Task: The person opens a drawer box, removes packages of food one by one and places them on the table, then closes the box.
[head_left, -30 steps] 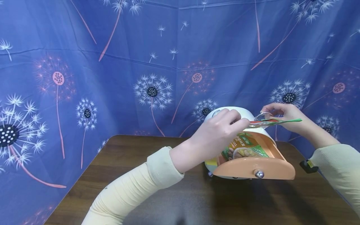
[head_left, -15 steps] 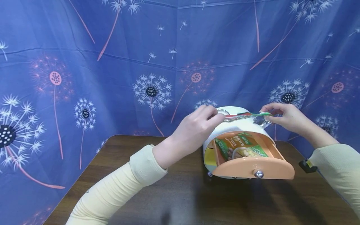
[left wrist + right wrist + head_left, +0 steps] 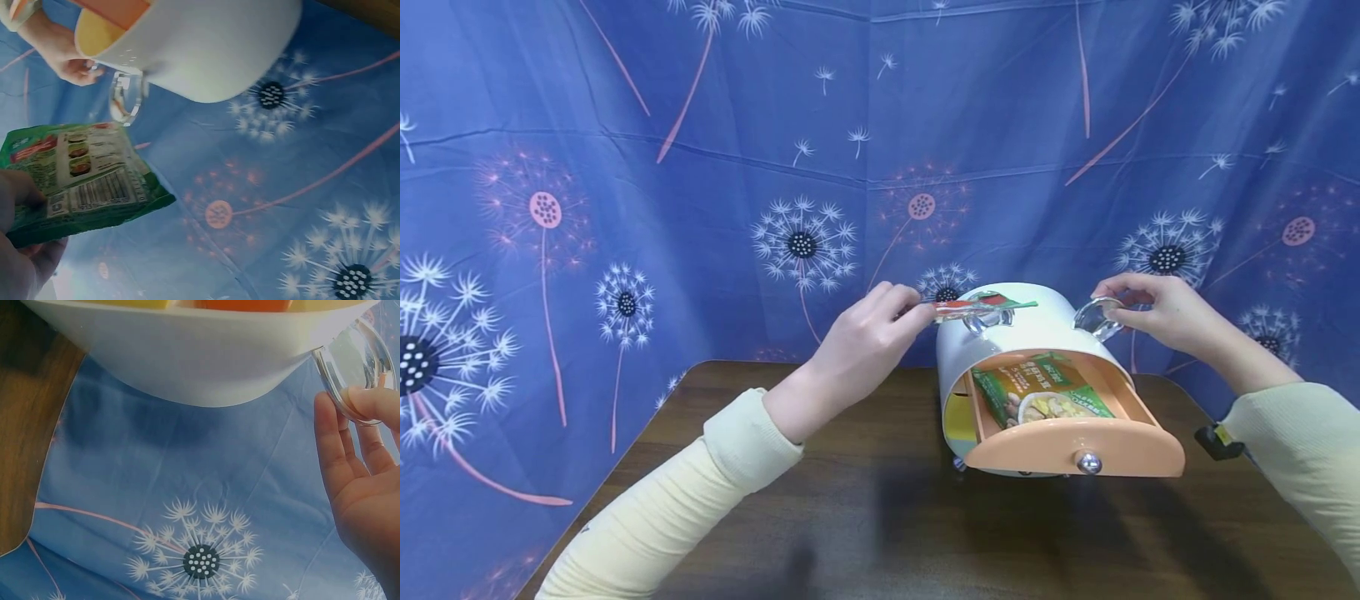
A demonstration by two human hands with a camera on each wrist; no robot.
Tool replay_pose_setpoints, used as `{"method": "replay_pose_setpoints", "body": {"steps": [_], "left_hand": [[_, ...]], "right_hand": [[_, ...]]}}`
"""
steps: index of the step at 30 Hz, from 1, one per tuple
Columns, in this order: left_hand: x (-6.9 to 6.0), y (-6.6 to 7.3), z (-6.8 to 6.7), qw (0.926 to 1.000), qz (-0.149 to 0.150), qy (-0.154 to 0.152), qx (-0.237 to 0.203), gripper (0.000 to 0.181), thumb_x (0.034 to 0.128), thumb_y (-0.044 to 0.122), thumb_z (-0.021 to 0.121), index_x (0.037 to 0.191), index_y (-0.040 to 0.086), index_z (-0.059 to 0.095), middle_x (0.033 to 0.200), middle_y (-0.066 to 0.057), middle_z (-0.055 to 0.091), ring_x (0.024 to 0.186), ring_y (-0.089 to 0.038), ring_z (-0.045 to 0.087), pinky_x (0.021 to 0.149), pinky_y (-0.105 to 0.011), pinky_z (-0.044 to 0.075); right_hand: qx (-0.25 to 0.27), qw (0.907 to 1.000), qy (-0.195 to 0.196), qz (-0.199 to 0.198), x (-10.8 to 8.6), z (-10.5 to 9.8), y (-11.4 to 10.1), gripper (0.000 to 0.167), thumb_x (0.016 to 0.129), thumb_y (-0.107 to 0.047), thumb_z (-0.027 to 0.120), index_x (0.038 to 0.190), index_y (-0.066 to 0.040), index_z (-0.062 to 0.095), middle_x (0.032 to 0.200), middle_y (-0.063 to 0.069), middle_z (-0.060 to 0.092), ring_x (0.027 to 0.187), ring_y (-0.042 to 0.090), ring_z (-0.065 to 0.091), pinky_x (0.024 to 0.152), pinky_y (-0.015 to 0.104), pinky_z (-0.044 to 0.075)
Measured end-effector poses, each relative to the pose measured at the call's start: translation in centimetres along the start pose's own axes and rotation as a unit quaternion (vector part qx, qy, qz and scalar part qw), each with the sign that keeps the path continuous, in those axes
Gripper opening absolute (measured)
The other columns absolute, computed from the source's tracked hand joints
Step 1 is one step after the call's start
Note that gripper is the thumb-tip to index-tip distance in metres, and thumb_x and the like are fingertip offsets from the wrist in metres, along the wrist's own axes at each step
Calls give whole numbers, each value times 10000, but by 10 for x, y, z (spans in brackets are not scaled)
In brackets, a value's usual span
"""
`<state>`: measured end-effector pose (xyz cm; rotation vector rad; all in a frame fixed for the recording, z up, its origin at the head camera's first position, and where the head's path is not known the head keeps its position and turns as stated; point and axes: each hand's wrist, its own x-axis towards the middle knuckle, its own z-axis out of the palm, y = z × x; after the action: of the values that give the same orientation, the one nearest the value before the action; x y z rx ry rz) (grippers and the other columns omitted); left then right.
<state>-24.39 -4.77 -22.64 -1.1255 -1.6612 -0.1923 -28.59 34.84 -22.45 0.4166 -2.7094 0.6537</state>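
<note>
I count two packets: I have the left hand [image 3: 861, 333] nearly closed, pinching one green packet [image 3: 94, 178] aloft near the white box [image 3: 1037, 337]; the second packet [image 3: 1054, 387] lies in one pulled-out drawer [image 3: 1030, 447]. The right hand [image 3: 1168, 307] pinches one of two shiny ears [image 3: 347, 359].

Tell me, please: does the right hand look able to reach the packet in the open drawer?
Probably yes: the drawer stands open and the packet inside shows plainly. However, the right hand pinches the shiny round piece on the white box, so it likely must let go first.
</note>
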Motion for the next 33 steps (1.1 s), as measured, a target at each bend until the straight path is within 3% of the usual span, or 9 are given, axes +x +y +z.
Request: {"method": "replay_pose_setpoints", "body": {"steps": [4, 12, 20, 27, 33], "left_hand": [[-13, -6, -1, 10000, 62, 51, 10, 121, 923, 14, 538, 941, 57, 650, 889, -71, 595, 764, -178, 529, 685, -254, 491], [-40, -23, 6, 9997, 199, -128, 74, 102, 871, -5, 602, 951, 50, 632, 915, -95, 598, 793, -211, 565, 709, -296, 514], [-68, -44, 18, 9992, 4, -267, 296, 133, 860, -37, 597, 959, 44, 632, 922, -106, 594, 806, -228, 567, 714, -319, 523], [-96, -63, 29, 9986, -109, -336, 403, 160, 827, -56, 624, 954, 40, 633, 899, -111, 584, 787, -237, 559, 684, -328, 516], [-119, -74, 37, 9990, -73, -287, 349, 215, 758, -100, 638, 920, 39, 620, 886, -104, 586, 766, -238, 564, 668, -333, 509]], "right_hand": [[13, 10000, -12, 7, 0, 0, 0, 310, 897, -248, 635, 1171, -106, 611, 1179, 148, 594, 812, -182, 461, 635, 188, 477], [17, 10000, -22, 32, -2, -2, 0, 305, 902, -249, 628, 1174, -113, 609, 1193, 140, 588, 816, -176, 465, 636, 193, 478], [45, 10000, -23, 40, -2, -1, 0, 317, 896, -249, 636, 1182, -115, 611, 1199, 134, 587, 828, -199, 452, 649, 163, 469], [39, 9999, -38, 92, -1, 0, 0, 312, 899, -289, 626, 1163, -122, 616, 1208, 121, 578, 823, -200, 456, 690, 281, 511], [10, 10000, 12, 71, -1, 0, 0, 302, 896, -299, 630, 1147, -131, 624, 1185, 107, 585, 830, -195, 459, 703, 289, 504]]}}
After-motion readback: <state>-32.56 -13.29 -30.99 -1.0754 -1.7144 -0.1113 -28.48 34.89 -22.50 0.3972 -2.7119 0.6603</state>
